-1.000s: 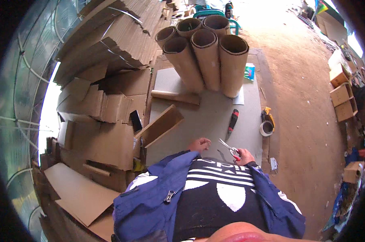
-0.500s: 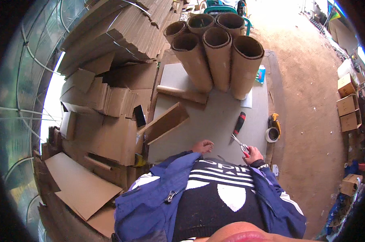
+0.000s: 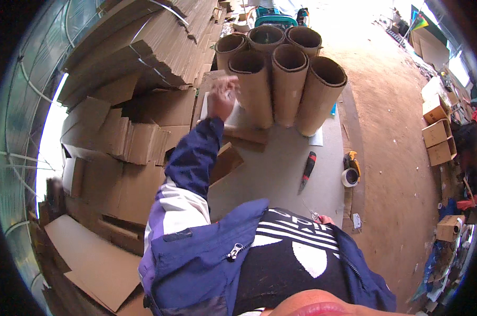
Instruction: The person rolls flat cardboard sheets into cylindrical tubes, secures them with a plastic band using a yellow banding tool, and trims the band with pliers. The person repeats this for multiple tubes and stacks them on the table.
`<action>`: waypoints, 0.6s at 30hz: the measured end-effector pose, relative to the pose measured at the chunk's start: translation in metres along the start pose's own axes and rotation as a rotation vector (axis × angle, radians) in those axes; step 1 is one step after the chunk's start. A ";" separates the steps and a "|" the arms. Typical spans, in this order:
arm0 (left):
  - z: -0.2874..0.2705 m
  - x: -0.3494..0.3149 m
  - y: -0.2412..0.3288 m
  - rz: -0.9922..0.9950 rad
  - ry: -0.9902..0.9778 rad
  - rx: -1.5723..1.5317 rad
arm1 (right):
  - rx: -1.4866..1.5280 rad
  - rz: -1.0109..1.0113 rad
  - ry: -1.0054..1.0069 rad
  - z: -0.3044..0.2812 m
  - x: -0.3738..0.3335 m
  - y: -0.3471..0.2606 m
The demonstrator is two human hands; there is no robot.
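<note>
My left arm stretches forward over the work surface, and my left hand (image 3: 222,99) is beside the front left cardboard tube (image 3: 253,95). Its fingers look extended and a little blurred; whether they touch the tube I cannot tell. Several rolled cardboard tubes (image 3: 289,87) stand upright in a cluster with their ends open. Low against my body, my right hand (image 3: 327,219) is mostly hidden by my clothing. It is closed on the red-handled snips (image 3: 315,215), of which only a small part shows. A red and black utility knife (image 3: 308,171) lies on the grey board (image 3: 280,163).
Beside the board's right edge are a tape roll (image 3: 349,177) and a yellow tool (image 3: 352,159). Folded cardboard (image 3: 227,163) lies left of the tubes. Stacked cardboard sheets (image 3: 138,42) fill the left side. Boxes (image 3: 438,142) line the far right.
My left hand has moved forward and left from near my chest to the tubes. My right hand with the snips has drawn back toward my body. The view has shifted slightly.
</note>
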State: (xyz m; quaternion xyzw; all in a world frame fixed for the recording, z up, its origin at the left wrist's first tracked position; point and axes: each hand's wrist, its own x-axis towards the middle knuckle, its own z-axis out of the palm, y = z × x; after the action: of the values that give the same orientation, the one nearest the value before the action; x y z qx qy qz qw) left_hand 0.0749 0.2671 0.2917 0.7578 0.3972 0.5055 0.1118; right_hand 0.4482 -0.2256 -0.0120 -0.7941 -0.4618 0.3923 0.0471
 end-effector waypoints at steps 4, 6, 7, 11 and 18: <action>0.006 0.063 -0.005 0.249 -0.086 0.210 | -0.047 -0.006 -0.037 0.024 0.009 0.022; 0.014 0.070 -0.006 0.309 -0.242 0.312 | -0.043 -0.024 -0.108 0.029 0.009 0.026; 0.018 0.069 -0.006 0.224 -0.380 0.349 | -0.062 0.042 -0.016 0.030 0.000 0.027; 0.039 0.064 -0.009 0.392 -0.419 0.611 | -0.001 0.052 -0.094 0.014 -0.017 0.005; 0.025 0.063 0.033 0.388 -0.388 0.421 | -0.041 -0.064 0.099 -0.035 -0.034 -0.051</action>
State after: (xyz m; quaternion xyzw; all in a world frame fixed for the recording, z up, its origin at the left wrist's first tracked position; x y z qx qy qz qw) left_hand 0.1240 0.2961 0.3419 0.9077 0.3126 0.2707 -0.0718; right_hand 0.4274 -0.2127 0.0537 -0.7981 -0.4921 0.3414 0.0661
